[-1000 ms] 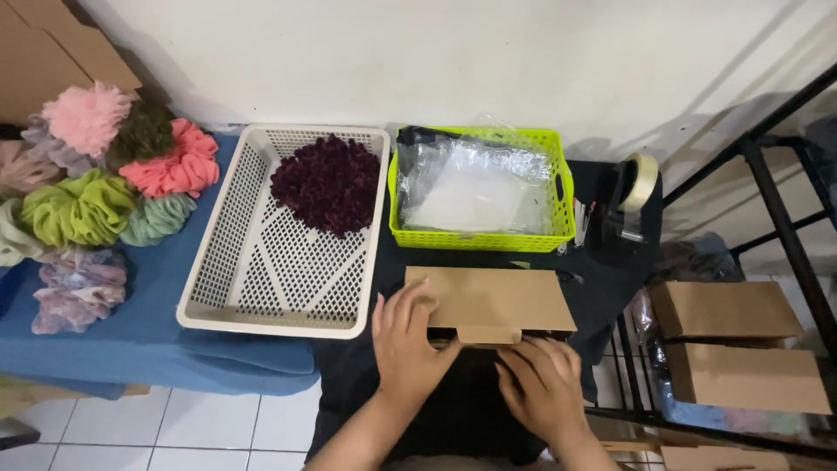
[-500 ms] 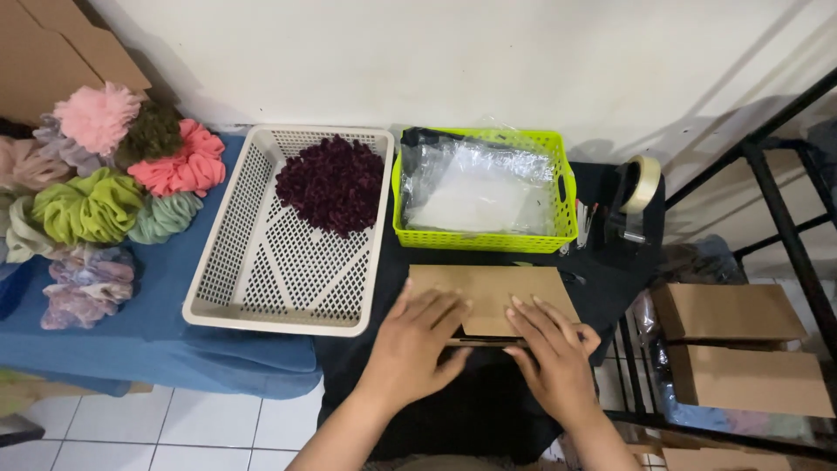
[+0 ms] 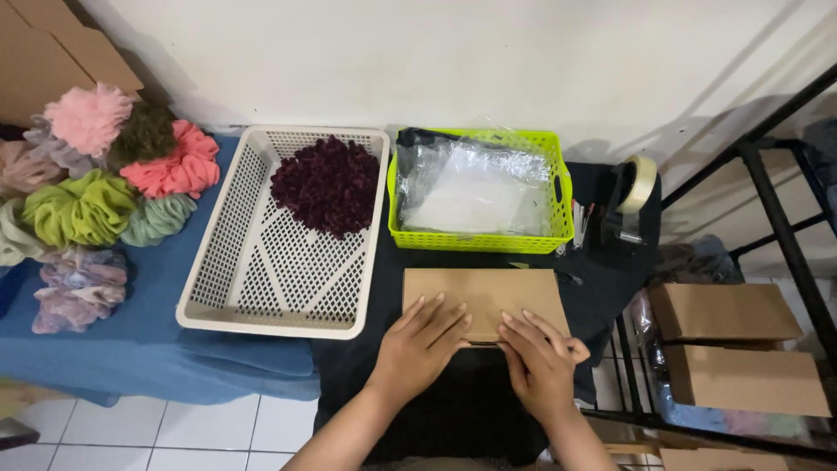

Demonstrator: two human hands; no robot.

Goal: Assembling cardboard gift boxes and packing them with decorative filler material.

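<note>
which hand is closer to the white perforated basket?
Left. The left hand rests on the flat cardboard piece, just right of the white basket. The right hand lies farther right on the same cardboard.

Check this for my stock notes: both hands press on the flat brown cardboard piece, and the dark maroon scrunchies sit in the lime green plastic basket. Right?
Not quite. In the head view the dark maroon scrunchies lie in the white perforated plastic tray; the lime green plastic basket holds clear bags. Both hands, left hand and right hand, do press the flat brown cardboard piece.

2 baskets (image 3: 218, 305), 1 tape roll (image 3: 639, 183), 2 boxes (image 3: 724, 312)
</note>
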